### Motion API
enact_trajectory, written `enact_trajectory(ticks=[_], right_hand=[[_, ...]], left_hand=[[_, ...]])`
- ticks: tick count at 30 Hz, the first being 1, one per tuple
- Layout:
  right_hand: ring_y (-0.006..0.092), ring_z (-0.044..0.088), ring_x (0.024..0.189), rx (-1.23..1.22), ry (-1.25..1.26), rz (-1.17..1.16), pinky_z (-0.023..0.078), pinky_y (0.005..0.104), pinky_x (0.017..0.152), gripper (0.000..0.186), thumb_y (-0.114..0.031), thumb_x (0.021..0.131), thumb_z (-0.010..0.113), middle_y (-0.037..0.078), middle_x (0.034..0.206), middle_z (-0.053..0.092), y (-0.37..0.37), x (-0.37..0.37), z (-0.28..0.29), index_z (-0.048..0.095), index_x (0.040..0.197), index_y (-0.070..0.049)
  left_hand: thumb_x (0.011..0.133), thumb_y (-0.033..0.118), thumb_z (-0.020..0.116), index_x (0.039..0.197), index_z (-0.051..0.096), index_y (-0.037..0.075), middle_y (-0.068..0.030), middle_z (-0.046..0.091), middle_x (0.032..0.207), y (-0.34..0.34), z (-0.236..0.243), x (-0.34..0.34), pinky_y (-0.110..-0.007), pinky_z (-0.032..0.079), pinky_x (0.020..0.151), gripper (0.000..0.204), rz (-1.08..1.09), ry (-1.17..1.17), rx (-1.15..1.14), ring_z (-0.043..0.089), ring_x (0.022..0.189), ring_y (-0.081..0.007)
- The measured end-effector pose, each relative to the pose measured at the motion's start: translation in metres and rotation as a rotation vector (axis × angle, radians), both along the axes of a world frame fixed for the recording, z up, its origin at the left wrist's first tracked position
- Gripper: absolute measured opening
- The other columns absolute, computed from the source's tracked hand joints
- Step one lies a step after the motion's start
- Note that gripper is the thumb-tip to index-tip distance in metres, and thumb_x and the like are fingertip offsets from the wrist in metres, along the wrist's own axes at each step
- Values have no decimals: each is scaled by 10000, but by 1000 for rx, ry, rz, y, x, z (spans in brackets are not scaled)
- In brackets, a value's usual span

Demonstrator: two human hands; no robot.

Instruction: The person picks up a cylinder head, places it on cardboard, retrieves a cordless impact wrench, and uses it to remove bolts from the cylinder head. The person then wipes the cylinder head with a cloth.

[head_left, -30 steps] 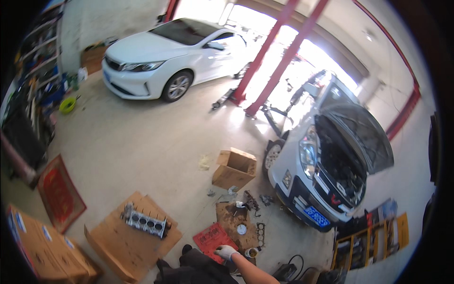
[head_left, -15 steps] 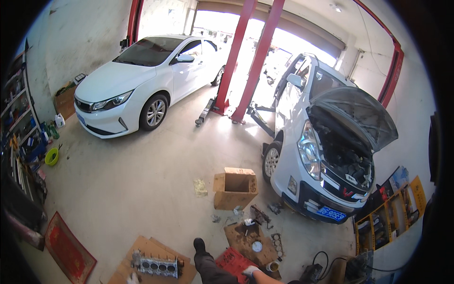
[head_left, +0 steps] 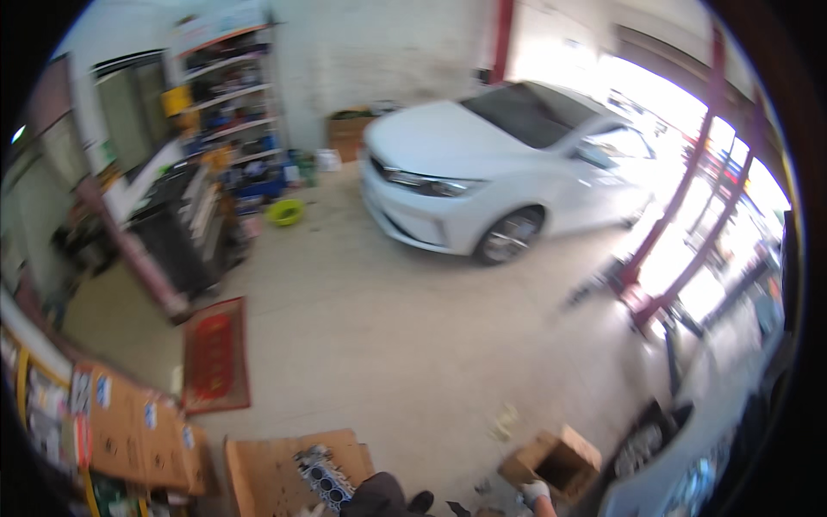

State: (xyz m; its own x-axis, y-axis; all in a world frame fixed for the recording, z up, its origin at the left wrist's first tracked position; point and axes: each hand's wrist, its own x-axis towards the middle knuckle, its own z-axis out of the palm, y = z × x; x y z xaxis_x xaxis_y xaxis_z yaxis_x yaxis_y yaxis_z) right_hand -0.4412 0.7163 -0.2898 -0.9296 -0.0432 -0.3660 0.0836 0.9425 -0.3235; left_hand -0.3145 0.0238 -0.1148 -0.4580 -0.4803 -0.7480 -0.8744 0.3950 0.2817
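My right hand [head_left: 534, 492], in a white glove, is at the lower right beside the near side of an open cardboard box [head_left: 529, 462]. Blur hides its fingers, and I cannot tell whether it touches the box. At the bottom edge, a whitish patch looks like my gloved left hand [head_left: 311, 510], mostly cut off. Closest to it is a metal engine block [head_left: 324, 481] with a row of round bores. The block lies on a flattened cardboard sheet [head_left: 258, 465], left of my dark trouser leg [head_left: 376, 495].
A white car [head_left: 431, 138] stands ahead, with red lift posts [head_left: 680, 224] to its right. Another car [head_left: 698, 465] fills the lower right. On the left are a red mat [head_left: 215, 358], a yellow-green basin [head_left: 285, 212], loaded shelves [head_left: 233, 108] and large cartons [head_left: 138, 431].
My view has swung left, bringing the shelves and cartons in. My right hand, earlier at a red case on the floor, is now beside the cardboard box.
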Motion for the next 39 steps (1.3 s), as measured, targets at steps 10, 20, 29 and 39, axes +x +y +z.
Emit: enact_trajectory(ticks=[10, 20, 29, 39], right_hand=[[202, 496, 469, -590, -514, -515, 401, 397, 398, 196, -375, 950, 629, 34, 594, 548, -183, -297, -69, 653, 938, -181], [199, 470, 445, -324, -585, -60, 373, 391, 388, 261, -384, 963, 633, 38, 616, 577, -471, -606, 30, 634, 898, -131], [259, 534, 528, -27, -709, 747, 434, 438, 464, 299, -379, 986, 616, 86, 690, 627, -887, -814, 60, 653, 967, -82], [325, 604, 621, 681, -448, 1129, 502, 490, 549, 354, -373, 1010, 597, 140, 773, 683, -1263, -1016, 60, 674, 1044, -28]], left_hand=[[847, 799, 500, 1655, 201, 42, -285, 356, 1635, -55, -82, -129, -472, 366, 1190, 1147, 175, -52, -44, 427, 1470, -430], [997, 639, 478, 1418, 625, 74, -174, 678, 1366, -211, -58, -466, -426, 455, 1089, 719, 322, 329, 166, 603, 1314, -284], [1027, 585, 513, 1387, 626, 41, -176, 658, 1394, -267, -33, -441, -418, 457, 1102, 662, 995, 765, 18, 618, 1267, -327], [926, 505, 596, 1161, 714, 10, -223, 752, 1124, 51, -104, -425, -482, 549, 926, 560, 3002, 326, -510, 728, 1040, -353]])
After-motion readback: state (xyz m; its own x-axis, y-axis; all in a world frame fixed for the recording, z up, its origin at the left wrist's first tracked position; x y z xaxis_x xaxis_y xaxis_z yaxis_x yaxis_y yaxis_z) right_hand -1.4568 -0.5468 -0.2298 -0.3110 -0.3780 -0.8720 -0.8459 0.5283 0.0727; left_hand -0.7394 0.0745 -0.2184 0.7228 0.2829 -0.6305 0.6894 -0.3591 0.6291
